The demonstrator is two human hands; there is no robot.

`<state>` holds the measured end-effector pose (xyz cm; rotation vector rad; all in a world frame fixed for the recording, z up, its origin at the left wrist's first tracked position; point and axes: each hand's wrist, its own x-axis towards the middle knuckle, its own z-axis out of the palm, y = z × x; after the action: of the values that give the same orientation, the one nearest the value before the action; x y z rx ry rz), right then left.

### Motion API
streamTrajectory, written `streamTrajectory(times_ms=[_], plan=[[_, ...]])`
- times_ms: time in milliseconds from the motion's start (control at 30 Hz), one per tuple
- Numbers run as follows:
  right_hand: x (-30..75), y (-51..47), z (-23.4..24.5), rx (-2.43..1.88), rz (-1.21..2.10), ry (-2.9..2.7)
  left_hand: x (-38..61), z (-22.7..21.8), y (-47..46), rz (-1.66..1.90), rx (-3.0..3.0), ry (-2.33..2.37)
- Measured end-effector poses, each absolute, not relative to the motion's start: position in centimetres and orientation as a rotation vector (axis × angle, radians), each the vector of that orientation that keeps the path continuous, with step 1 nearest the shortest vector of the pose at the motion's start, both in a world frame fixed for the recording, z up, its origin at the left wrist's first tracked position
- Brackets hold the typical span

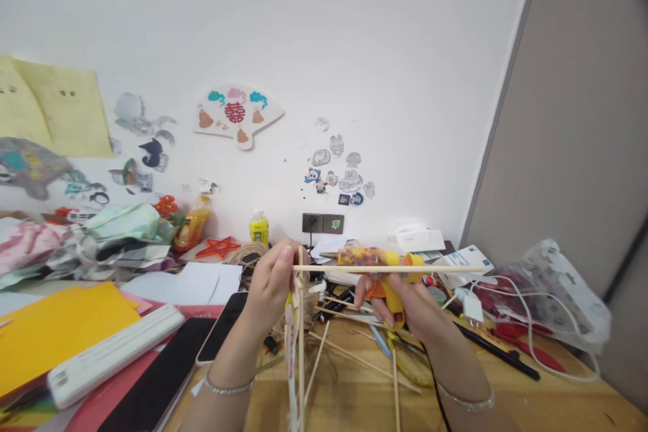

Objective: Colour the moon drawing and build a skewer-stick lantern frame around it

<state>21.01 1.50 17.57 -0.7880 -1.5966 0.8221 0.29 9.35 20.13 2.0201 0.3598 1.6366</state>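
Note:
My left hand is closed in a pinch on a frame of thin wooden sticks at the joint where an upright stick meets a long horizontal stick. My right hand grips a yellow and orange hot glue gun, its nozzle pointing left toward that joint. Several loose sticks lie fanned out on the wooden table under my hands. A bracelet sits on each wrist.
A black phone, a dark tablet, a white power strip and yellow card lie at left. Twine, a yellow bottle and wall sockets are behind. A white charger cable, red scissors and a plastic bag sit at right.

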Motion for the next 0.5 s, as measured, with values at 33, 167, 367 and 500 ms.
streamTrajectory(times_ms=[33, 167, 367, 500], plan=[[21.0, 1.3, 17.7, -0.794, 0.820, -1.616, 0.3, 20.1, 9.3, 1.641, 2.028, 0.349], [20.3, 0.5, 18.7, -0.927, 0.678, -1.676, 0.3, 20.3, 8.9, 1.657, 2.090, 0.351], [19.8, -0.1, 19.2, -1.058, 0.575, -1.628, 0.3, 20.3, 8.3, 1.663, 2.134, 0.293], [20.3, 0.1, 18.1, -1.096, 0.576, -1.604, 0.2, 20.3, 8.2, 1.643, 2.133, 0.266]])
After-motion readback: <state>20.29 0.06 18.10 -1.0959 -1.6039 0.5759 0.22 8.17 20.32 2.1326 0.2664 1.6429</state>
